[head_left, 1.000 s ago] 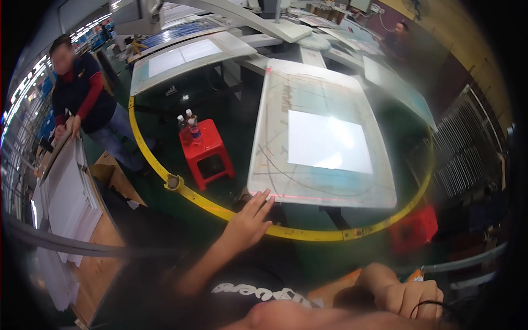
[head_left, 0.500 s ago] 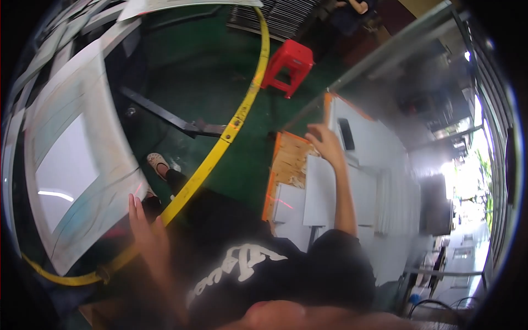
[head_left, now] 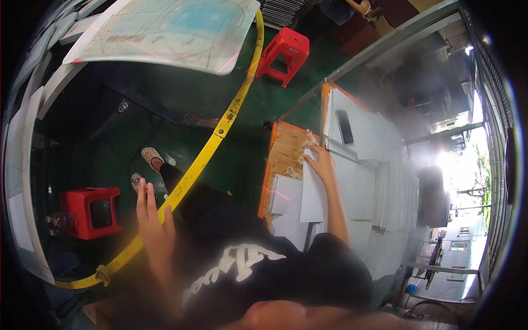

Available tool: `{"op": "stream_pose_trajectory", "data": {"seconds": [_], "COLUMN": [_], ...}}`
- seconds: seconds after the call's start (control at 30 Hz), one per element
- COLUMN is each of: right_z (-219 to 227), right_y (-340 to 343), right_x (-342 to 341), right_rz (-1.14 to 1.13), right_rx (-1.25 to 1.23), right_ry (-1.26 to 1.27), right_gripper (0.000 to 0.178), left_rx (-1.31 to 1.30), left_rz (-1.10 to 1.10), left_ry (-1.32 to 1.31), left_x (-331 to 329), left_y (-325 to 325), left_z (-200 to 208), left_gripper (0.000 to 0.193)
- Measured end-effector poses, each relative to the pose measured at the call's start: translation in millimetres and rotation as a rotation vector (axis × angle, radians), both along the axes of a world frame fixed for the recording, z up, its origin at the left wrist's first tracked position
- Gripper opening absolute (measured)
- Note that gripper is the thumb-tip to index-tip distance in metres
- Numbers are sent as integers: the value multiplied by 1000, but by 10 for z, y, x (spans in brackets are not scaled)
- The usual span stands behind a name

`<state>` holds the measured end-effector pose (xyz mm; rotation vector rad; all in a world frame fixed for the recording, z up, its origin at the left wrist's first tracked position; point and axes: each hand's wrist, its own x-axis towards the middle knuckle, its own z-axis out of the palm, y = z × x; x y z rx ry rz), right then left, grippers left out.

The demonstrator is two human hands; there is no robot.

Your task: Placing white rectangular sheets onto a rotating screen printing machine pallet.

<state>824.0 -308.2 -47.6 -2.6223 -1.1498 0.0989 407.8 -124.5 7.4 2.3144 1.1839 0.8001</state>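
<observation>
Hands well apart. Left hand [head_left: 155, 228]: fingers extended, thumb out, in front of yellow rail [head_left: 192, 173]. Right hand [head_left: 324, 166] at upper edge of white paper [head_left: 312, 201] on wood board [head_left: 287, 142]; can't tell if pinched. Phone [head_left: 345, 127] nearby. Black shirt [head_left: 313, 275]: large white lettering [head_left: 242, 264].

On my head feed, the right hand [head_left: 322, 164] has its fingers at the upper edge of white sheets [head_left: 312, 201] on an orange-edged wooden counter [head_left: 287, 147]. A dark phone [head_left: 344, 127] lies near it. I see the left hand [head_left: 155, 223] raised, fingers apart, in front of a curved yellow rail [head_left: 202, 161]. A red stool [head_left: 80, 220] stands left of it, a pale board [head_left: 187, 36] beyond.
</observation>
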Motion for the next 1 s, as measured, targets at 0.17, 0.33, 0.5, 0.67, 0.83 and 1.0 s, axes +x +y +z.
{"op": "stream_pose_trajectory", "data": {"seconds": [0.17,0.33,0.5,0.67,0.83,1.0], "right_z": [32,858,1309,1605,1706,1210], "right_y": [-149,401,1334,2032,2506,3096], "right_x": [138,-553,-1563,-1619,-898,-534], "right_rz": [81,269,574,873,447,551], "right_rx": [347,422,489,694,696,536], "right_ry": [-276,-481,-509,-422,-489,868], "right_gripper": [14,12,14,27,46,51], "left_rx": [-63,-283,-690,-939,-833,-789], "left_rz": [-164,-500,-701,-213,114,211], "left_ry": [-55,-199,-535,-797,-1239,-1228], "left_x": [185,522,961,735,275,5], "left_y": [-13,-10,-221,10,822,1470], "left_z": [-20,-35,-153,-191,122,182], "left_gripper": [56,58,51,33,37,43]}}
